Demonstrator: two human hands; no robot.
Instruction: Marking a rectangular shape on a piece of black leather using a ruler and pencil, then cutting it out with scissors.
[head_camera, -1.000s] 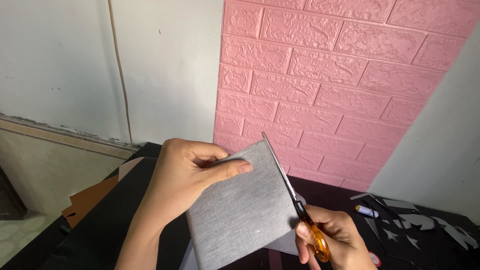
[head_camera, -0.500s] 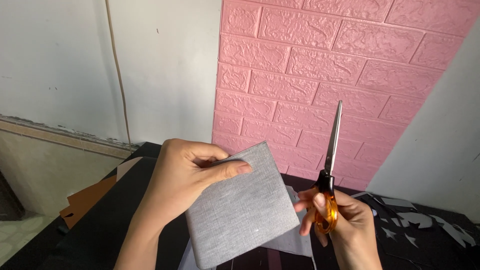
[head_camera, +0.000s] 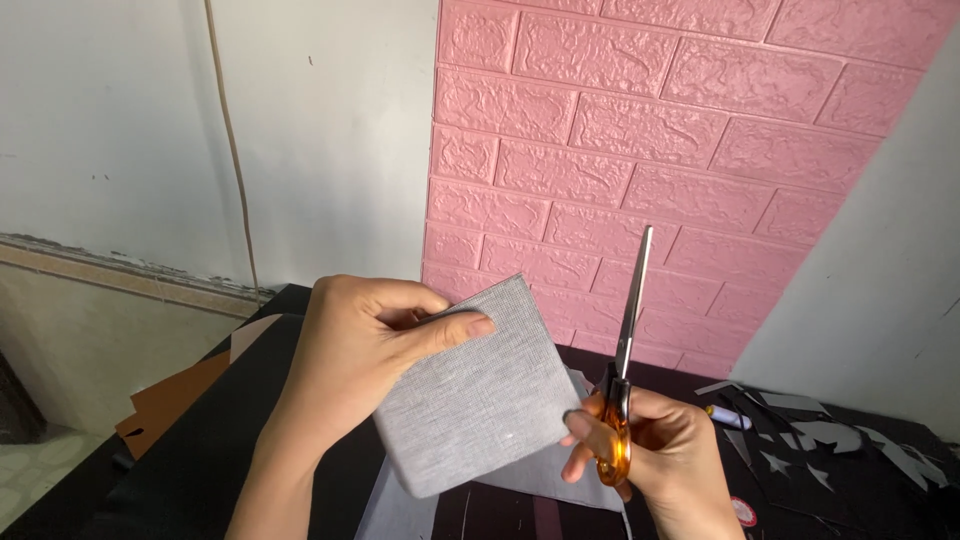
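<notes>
A grey fabric-covered square (head_camera: 478, 395) is held up above the dark table (head_camera: 200, 450), pinched at its top corner by the left hand (head_camera: 365, 345), while orange-handled scissors (head_camera: 622, 380) are gripped, blades closed and upright, clear of it, in the right hand (head_camera: 660, 455).

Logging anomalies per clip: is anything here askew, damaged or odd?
Little stands out. The scissors in the right hand point blades-up, shut, clear of the grey panel that the left hand holds tilted. Dark offcuts litter the table at right; the wall's lower edge looks rough.
</notes>
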